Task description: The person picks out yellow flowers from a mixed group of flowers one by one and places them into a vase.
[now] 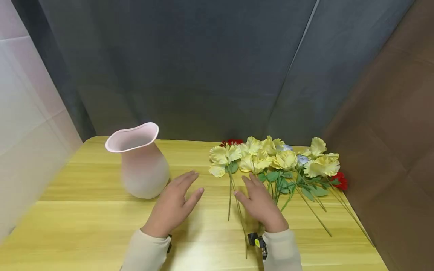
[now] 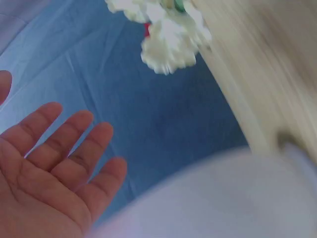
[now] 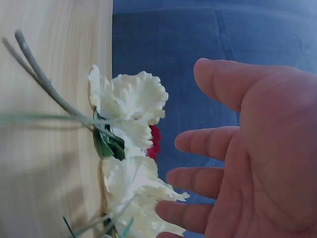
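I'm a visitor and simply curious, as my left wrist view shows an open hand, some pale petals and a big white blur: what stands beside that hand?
Observer: The head view shows a pink and white vase standing upright on the table, beside the left hand.
Visitor: Is the other hand holding anything?
Observer: No, the right hand has its fingers extended and holds nothing.
Visitor: I see pale petals and a speck of red. Any other colours?
Observer: Yes, the head view shows bluish blooms among the yellow flowers.
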The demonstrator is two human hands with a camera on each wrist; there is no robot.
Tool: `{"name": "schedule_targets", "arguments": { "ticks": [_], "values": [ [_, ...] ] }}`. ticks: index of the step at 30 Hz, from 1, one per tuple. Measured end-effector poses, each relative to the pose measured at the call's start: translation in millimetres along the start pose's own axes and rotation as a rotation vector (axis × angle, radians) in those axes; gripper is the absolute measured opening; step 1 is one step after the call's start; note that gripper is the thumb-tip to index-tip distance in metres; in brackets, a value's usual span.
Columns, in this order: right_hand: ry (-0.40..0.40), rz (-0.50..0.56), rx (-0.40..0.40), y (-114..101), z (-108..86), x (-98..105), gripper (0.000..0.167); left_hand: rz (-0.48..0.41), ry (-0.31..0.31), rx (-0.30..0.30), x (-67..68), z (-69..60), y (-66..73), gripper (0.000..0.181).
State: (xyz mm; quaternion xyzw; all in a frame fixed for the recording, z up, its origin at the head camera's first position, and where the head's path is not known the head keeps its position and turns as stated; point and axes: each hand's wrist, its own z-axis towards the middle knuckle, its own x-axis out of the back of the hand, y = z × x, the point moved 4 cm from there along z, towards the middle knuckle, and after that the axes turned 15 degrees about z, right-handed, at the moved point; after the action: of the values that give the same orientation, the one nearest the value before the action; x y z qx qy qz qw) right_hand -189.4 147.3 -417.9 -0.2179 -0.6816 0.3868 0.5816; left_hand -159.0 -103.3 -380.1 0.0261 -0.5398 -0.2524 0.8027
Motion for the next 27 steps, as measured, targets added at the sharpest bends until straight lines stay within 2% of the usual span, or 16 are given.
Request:
{"name": "schedule_targets", "arguments": {
  "ticks": [2,4,6,8,10,12,14,16,20,23,27],
  "values": [
    [0.015,0.022,-0.007,2.2,-1.2,6.6,0.070,0.014,0.047,0.011,13.3,-4.7,-8.3,0.041],
    [0.008,0.030,-0.011,4.2,-1.6,11.5,0.071,0.033,0.106,0.060,30.8,-9.0,-20.6,0.027],
    [-0.021,0.025,-0.013,5.8,-1.6,13.8,0.072,0.070,0.167,0.157,49.0,-14.3,-37.0,0.019],
    [-0.047,0.010,-0.012,7.3,-1.6,15.0,0.073,0.103,0.224,0.293,64.8,-18.2,-55.6,0.030],
    [-0.056,0.001,-0.012,8.7,-1.8,16.3,0.073,0.101,0.270,0.424,75.5,-19.8,-74.3,0.036],
    [-0.053,-0.006,-0.009,9.8,-2.5,18.2,0.071,0.056,0.298,0.516,81.1,-18.5,-91.4,0.043],
    [-0.044,-0.008,-0.006,12.1,-4.9,22.6,0.070,-0.034,0.312,0.534,81.5,-13.4,-103.4,0.059],
    [-0.039,-0.010,-0.005,15.3,-7.6,26.6,0.070,-0.144,0.293,0.510,79.0,-6.7,-111.5,0.073],
    [-0.032,-0.001,-0.019,24.0,-13.4,32.5,0.070,-0.304,0.234,0.489,71.9,1.4,-116.8,0.073],
    [-0.020,-0.007,-0.024,29.8,-17.6,36.1,0.068,-0.339,0.232,0.525,70.0,2.0,-116.3,0.069],
    [-0.010,-0.020,-0.024,34.4,-22.7,41.0,0.066,-0.317,0.251,0.557,70.5,1.4,-114.7,0.067]
  ]
}}
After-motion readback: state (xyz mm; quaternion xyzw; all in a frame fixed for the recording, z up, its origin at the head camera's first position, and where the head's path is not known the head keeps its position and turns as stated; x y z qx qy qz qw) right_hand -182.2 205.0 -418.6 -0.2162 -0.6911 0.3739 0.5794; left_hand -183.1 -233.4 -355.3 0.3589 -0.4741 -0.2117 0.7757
